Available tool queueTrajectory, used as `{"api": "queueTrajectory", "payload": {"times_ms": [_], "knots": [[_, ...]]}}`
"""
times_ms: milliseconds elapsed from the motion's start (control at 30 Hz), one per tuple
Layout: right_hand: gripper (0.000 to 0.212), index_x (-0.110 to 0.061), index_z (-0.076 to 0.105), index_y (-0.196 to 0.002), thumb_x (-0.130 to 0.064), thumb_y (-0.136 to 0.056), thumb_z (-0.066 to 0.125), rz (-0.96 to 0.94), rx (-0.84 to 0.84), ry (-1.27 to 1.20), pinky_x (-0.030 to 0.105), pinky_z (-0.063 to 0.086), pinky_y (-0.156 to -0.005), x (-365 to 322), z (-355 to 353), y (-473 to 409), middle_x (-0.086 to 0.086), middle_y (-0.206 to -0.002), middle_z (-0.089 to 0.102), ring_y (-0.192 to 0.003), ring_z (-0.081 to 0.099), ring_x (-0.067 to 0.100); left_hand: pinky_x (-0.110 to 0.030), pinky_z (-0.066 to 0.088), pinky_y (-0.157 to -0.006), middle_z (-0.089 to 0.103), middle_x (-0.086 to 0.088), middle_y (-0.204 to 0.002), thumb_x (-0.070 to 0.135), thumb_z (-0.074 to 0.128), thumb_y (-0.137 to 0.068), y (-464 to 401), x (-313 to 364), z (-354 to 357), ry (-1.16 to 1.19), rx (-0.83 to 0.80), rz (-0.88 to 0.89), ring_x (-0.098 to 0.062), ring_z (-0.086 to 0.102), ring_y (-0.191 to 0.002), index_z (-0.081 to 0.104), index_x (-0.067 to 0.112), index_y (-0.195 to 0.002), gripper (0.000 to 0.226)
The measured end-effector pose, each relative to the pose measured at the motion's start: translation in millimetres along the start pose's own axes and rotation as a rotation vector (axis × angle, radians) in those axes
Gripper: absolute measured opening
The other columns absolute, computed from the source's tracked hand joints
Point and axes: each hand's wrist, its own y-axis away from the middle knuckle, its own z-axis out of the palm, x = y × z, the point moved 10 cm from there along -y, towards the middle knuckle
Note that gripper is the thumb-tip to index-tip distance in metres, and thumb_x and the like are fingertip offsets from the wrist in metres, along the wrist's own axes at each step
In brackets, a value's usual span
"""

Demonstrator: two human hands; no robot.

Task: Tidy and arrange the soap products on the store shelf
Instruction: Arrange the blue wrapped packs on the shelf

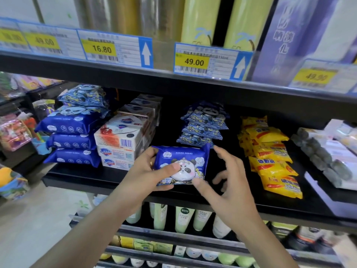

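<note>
A blue soap pack with a panda picture (190, 158) is held just above the front of the black shelf (92, 177). My left hand (149, 176) grips its left end, thumb across the front. My right hand (229, 176) is beside its right end with fingers spread; one fingertip touches the pack's lower right corner. Behind it lies a short stack of matching blue panda packs (202, 126). A taller pile of blue packs (73, 130) sits at the left, next to stacked white boxed soaps (123, 140). Yellow soap packs (270, 151) lie in a row at the right.
The upper shelf edge carries price labels (195, 61) and holds tall rolls and boxes. Grey-white wrapped bars (326, 161) fill the far right. Green and white bottles (181, 219) stand on the shelf below. Colourful goods (15, 132) hang on a rack at the left, over a pale floor.
</note>
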Motion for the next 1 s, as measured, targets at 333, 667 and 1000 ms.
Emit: {"api": "queueTrajectory", "payload": {"times_ms": [333,667,1000], "knots": [[0.061,-0.047,0.075,-0.110,-0.086,-0.064,0.066,0.668,-0.287,-0.771,0.033,0.055,-0.054,12.9,42.2,17.3,-0.012,-0.115,0.076,-0.077,0.074,0.032,-0.028,0.060,-0.086,0.073,-0.001,-0.116,0.014,0.085,-0.082,11.6,24.5,4.1,-0.125,-0.101,0.242,-0.014,0.070,-0.105,0.064,0.033,-0.121,0.048],[0.067,-0.012,0.070,-0.124,-0.052,-0.071,0.083,0.759,-0.240,-0.896,0.031,0.060,-0.059,17.9,58.3,20.5,0.014,-0.107,0.078,-0.075,0.075,0.028,-0.028,0.053,-0.101,0.065,0.002,-0.135,0.017,0.085,-0.083,20.1,19.5,15.1,-0.168,-0.171,0.326,-0.018,0.065,-0.123,0.061,0.027,-0.128,0.052],[0.055,-0.014,0.071,-0.121,-0.030,-0.071,0.085,0.618,-0.092,-0.984,0.033,0.063,-0.074,16.6,44.1,15.6,0.020,-0.115,0.075,-0.095,0.076,0.037,-0.028,0.052,-0.106,0.045,0.017,-0.154,0.039,0.095,-0.061,28.1,-5.2,1.9,-0.149,-0.184,0.041,0.002,0.053,-0.135,0.017,0.061,-0.154,0.123]]}}
